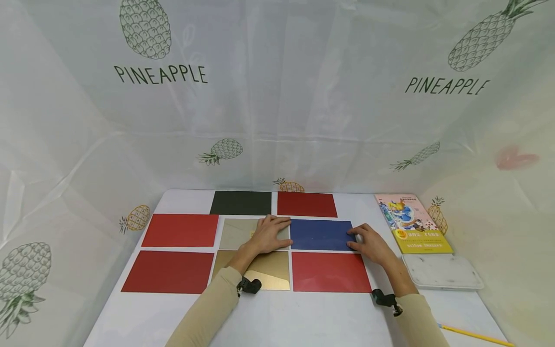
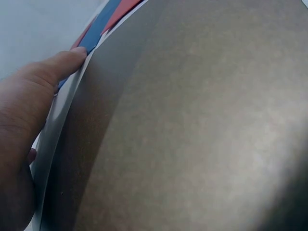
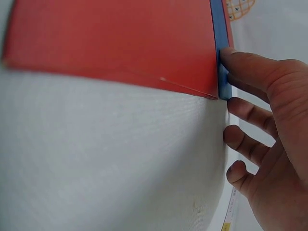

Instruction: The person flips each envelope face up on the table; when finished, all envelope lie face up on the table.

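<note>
In the head view a blue card [image 1: 321, 235] lies flat on the white table between the two hands. My left hand [image 1: 268, 235] rests over a beige-grey card [image 1: 231, 231], its fingertips and thumb at the blue card's left edge. On the other side my right hand [image 1: 370, 243] touches the blue card's right edge with thumb and fingers. The right wrist view shows the thumb [image 3: 228, 54] on the blue strip and the other fingers spread loosely beside it. Below lie a gold card [image 1: 273, 272], partly covered by the left forearm, and a red card [image 1: 329, 272].
Two more red cards [image 1: 179, 230] lie at the left. Along the back are a dark green card [image 1: 240, 203] and another red card [image 1: 307, 204]. At the right sit an illustrated book [image 1: 412, 221], a white flat case [image 1: 442, 272] and a yellow pencil [image 1: 474, 335].
</note>
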Motion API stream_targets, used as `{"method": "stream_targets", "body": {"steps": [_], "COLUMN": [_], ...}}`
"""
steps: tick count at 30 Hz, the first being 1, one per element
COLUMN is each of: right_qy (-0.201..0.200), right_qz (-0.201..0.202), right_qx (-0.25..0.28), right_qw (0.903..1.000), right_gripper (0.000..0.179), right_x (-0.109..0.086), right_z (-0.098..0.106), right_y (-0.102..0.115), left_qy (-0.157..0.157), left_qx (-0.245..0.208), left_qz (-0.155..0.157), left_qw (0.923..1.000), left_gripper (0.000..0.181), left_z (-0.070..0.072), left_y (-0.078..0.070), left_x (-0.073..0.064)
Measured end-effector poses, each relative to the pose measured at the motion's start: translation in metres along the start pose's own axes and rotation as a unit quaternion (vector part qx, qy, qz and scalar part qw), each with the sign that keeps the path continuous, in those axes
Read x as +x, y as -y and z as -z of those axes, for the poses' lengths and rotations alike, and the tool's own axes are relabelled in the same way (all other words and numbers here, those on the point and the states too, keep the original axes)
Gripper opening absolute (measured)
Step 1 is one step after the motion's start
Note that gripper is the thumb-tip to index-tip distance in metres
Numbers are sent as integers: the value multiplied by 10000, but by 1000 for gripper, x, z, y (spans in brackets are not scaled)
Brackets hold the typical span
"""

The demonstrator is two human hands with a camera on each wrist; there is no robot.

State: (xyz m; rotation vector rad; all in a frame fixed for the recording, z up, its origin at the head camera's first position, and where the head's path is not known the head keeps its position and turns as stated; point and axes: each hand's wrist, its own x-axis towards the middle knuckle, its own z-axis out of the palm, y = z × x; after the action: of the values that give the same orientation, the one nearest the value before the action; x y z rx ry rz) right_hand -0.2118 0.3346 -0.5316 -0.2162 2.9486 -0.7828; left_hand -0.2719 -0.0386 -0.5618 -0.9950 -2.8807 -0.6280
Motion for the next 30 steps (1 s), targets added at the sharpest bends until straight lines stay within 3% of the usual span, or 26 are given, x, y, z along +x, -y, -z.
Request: {"method": "stream_targets", "body": {"steps": [9, 16, 23, 30], "right_qy": [-148, -473, -509, -402], "right_qz": [74, 233, 394, 222], "right_qx": [-185, 139, 237, 111], "right_qw": [9997, 9985, 9976, 9989], "right_gripper": [44, 40, 40, 53], "right_x": [3, 25, 58, 87], "right_z": [5, 9, 8, 8], "right_y": [10, 22, 28, 31], "left_qy": [-174, -756, -1209, -1148], "left_qx": [-171, -523, -769, -274], "left_qz": [-45, -2, 395, 875], "left_qw": [9997, 9958, 9889, 9891], "left_gripper": [65, 51, 41, 41], "left_z": [-3, -3, 10, 18], "left_y": [4, 10, 17, 20], "left_x": [0, 2, 12, 28]}}
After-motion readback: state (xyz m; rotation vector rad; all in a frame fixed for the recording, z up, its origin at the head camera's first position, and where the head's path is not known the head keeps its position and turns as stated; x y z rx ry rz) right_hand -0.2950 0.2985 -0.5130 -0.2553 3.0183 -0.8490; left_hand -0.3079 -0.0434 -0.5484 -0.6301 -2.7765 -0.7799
